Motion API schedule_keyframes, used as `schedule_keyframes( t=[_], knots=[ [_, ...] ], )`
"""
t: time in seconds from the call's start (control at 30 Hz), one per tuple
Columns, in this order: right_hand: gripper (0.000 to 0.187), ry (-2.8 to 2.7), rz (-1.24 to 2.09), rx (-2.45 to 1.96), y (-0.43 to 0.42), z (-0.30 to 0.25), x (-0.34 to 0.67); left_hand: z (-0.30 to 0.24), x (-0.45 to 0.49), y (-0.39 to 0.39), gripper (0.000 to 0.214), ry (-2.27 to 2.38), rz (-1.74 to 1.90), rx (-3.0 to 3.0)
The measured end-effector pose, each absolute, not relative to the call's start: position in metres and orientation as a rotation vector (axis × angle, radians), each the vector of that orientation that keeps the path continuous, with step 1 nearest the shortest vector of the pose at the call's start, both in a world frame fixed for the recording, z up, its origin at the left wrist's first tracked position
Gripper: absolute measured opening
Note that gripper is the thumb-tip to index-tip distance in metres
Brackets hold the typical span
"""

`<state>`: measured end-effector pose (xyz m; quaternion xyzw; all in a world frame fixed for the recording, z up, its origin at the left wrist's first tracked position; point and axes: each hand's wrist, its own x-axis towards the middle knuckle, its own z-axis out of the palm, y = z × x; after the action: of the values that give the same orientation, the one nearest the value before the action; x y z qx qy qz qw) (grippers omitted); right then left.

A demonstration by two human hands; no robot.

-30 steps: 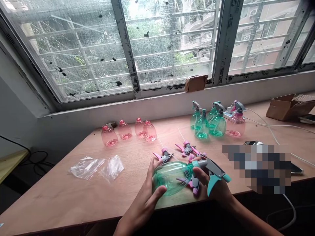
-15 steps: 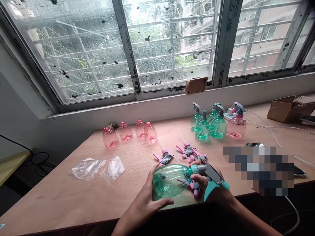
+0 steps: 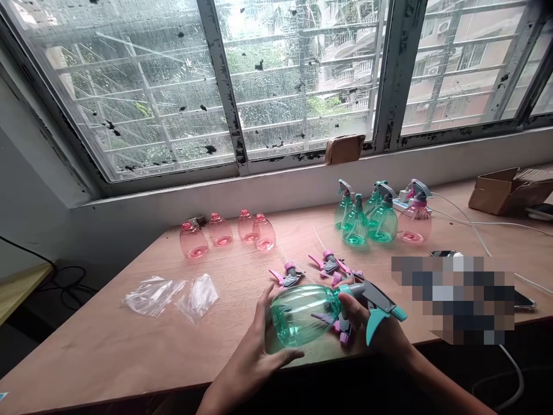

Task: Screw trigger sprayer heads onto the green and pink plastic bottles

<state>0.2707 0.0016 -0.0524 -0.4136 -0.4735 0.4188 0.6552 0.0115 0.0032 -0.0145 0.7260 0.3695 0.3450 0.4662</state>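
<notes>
Hands meet over the near edge of the table (image 3: 108, 346), and between them lies a green bottle (image 3: 302, 314) turned on its side, raised a little above the wood. The left hand (image 3: 254, 351) cups the bottle's round base end, fingers spread wide, thumb up along the far side and the other fingers curled under it. The right hand (image 3: 371, 334) is closed about the neck, just below the grey and teal spray head (image 3: 375, 305) that sits on the bottle and points to the right.

Just beyond the bottle a few loose pink spray heads (image 3: 328, 265) lie on the table, their thin tubes pointing toward the window (image 3: 302, 75); one or two more show through and under the green plastic. Farther back on the left stand four pink bottles (image 3: 224, 233) with open necks, close together in a loose row. Farther back on the right stands a cluster of green bottles with heads fitted (image 3: 367, 219), and just beside them one pink bottle with a head (image 3: 415, 222).

Two clear plastic bags (image 3: 173, 295) lie flat to the left of the hands, well apart from them. A cardboard box (image 3: 501, 187) sits at the far right, a white cable (image 3: 470, 222) runs across the table near it, and a small brown block (image 3: 344, 148) rests on the window sill.
</notes>
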Motion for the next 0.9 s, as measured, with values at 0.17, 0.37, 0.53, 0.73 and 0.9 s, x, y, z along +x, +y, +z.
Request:
schedule_keyframes(
  t=[0.17,0.37,0.53,0.73,0.9],
  knots=[
    [0.044,-1.110,1.022,-0.970,-0.002,-0.042,0.270,-0.010,0.010,0.005,0.076,0.832,0.870,1.723],
    [0.057,-1.194,0.940,-1.065,-0.003,-0.035,0.273,-0.013,0.015,0.007,0.111,0.820,0.773,1.724],
    [0.058,-1.214,0.936,-1.100,-0.002,-0.037,0.274,-0.015,0.016,0.008,0.094,1.053,0.909,1.891],
    [0.061,-1.255,0.946,-1.062,-0.002,-0.035,0.275,-0.016,0.014,0.006,0.103,0.908,0.913,1.730],
    [0.059,-1.284,0.895,-0.984,-0.004,-0.030,0.278,-0.012,0.017,0.003,0.108,0.846,0.798,1.779]
  ],
)
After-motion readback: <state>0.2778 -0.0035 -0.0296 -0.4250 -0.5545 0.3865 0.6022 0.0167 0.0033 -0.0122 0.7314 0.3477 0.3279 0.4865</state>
